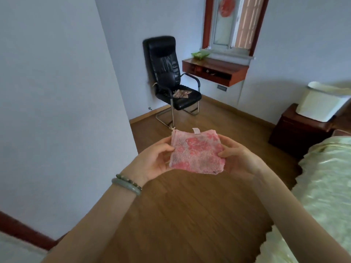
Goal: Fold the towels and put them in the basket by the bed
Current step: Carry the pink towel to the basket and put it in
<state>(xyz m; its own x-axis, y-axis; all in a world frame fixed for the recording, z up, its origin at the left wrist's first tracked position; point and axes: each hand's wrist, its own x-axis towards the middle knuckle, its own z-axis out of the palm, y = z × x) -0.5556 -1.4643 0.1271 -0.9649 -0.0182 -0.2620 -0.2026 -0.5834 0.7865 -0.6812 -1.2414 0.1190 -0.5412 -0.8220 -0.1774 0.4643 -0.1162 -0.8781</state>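
The bed with its pale yellow-green quilted cover (322,186) fills the right edge, and a black leather office chair (167,73) stands against the far wall. Beside the bed's head, a dark red-brown wooden nightstand (296,133) carries the white rectangular plastic basket (319,103), well away from the hands. Held up over the wooden floor, in the middle of the view, is the pink floral terry towel (197,154), already folded into a small, thick square. The left hand (153,158) pinches its left edge and the right hand (239,158) its right edge, thumbs on top and fingers underneath, the two hands apart by the square's width. A crumpled pinkish cloth (180,94), probably another towel, lies on the chair seat. A small white label tab (196,130) sticks up from the folded towel's far edge. The towel looks light, soft and limp, not fragile or slippery. Its layers would likely spring open if released, so a grip pressing all of them together along one edge should keep the fold.
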